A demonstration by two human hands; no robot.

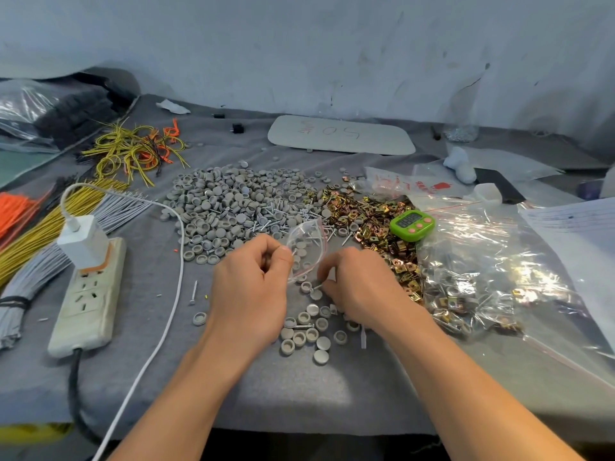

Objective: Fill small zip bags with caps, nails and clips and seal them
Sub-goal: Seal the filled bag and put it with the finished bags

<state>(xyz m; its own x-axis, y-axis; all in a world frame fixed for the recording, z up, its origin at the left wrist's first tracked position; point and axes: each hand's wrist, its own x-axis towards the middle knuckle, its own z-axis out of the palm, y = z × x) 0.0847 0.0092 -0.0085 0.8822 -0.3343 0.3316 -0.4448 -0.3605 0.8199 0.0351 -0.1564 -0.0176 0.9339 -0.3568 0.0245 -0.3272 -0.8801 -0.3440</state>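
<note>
At the middle of the grey cloth-covered desk [299,387], seen from the head camera, a small clear plastic zip bag with a thin red line at its mouth [304,247] is held up just above the surface, between the two hands. The bag is rounded out, and a few grey caps and a nail or two show through its film. The left hand [249,287] has its fingers curled and pinches the bag's left edge between thumb and forefinger. The right hand [359,287] lies just beside the bag's lower right corner with its fingers curled under; whether they grip the bag, a nail or nothing, I cannot tell.

Behind the bag spreads a broad heap of round grey plastic caps [206,207], with silver nails [266,219] mixed in at its right side. A pile of brass-coloured metal clips [369,221] lies to the right of that, and a green digital timer [412,224] rests on it. Loose grey caps [309,334] are scattered between the wrists. A large clear bag of filled packets [482,277] lies at the right, and a white power strip [88,294] carrying a white charger [83,241] at the left.
</note>
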